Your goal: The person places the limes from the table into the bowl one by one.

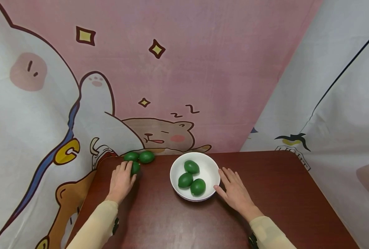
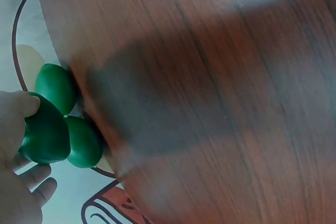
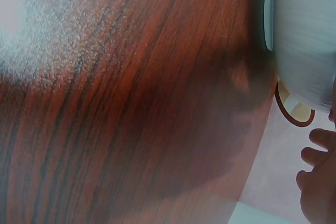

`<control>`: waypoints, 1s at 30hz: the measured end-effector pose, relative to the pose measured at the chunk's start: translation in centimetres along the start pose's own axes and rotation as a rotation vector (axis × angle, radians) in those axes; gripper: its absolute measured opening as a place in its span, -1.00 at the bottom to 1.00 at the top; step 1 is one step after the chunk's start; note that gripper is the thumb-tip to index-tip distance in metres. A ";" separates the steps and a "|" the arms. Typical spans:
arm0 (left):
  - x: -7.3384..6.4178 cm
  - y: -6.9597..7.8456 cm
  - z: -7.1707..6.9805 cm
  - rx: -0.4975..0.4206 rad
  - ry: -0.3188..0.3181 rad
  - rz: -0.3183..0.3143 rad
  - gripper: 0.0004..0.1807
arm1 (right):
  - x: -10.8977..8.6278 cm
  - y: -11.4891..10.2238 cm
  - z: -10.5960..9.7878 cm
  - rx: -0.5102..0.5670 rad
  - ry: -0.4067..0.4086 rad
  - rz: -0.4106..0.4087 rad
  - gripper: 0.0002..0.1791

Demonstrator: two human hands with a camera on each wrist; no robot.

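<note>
At the far left of the table, my left hand (image 1: 121, 182) has its thumb and fingers around a green lime (image 1: 136, 168). The left wrist view shows the thumb lying on top of this lime (image 2: 47, 135) and the other fingers below it. Two more limes, one behind (image 1: 131, 156) and one to its right (image 1: 146, 157), sit close by at the back edge. A white bowl (image 1: 210, 171) stands mid-table with three limes (image 1: 198, 187) inside. My right hand (image 1: 235, 192) spreads its fairly straight fingers at the bowl's right rim, holding nothing.
The dark red-brown wooden table (image 1: 159, 221) has its far edge against a pink and white cartoon-printed cloth (image 1: 222, 69). More white cloth (image 1: 337, 114) hangs along the right side. The bowl's side (image 3: 307, 35) fills the upper right of the right wrist view.
</note>
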State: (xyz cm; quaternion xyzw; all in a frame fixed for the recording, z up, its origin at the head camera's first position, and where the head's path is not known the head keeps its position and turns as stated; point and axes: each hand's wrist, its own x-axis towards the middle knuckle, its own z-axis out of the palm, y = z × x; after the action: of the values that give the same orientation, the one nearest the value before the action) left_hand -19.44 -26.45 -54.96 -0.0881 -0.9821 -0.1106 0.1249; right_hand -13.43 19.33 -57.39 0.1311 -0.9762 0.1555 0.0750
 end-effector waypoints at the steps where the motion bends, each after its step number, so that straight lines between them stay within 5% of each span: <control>1: 0.0 0.0 0.0 0.002 0.002 0.003 -0.31 | 0.0 0.0 0.0 0.000 0.000 0.000 -0.14; 30: 1.0 3.5 -1.0 -0.012 0.128 0.154 -0.36 | 0.0 0.2 0.1 -0.009 0.006 -0.007 -0.14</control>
State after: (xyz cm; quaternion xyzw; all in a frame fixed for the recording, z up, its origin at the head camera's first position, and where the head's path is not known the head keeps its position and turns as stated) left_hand -19.46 -23.15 -53.02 -0.1568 -0.9617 -0.1118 0.1951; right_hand -13.46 19.46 -57.54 0.1338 -0.9762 0.1512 0.0790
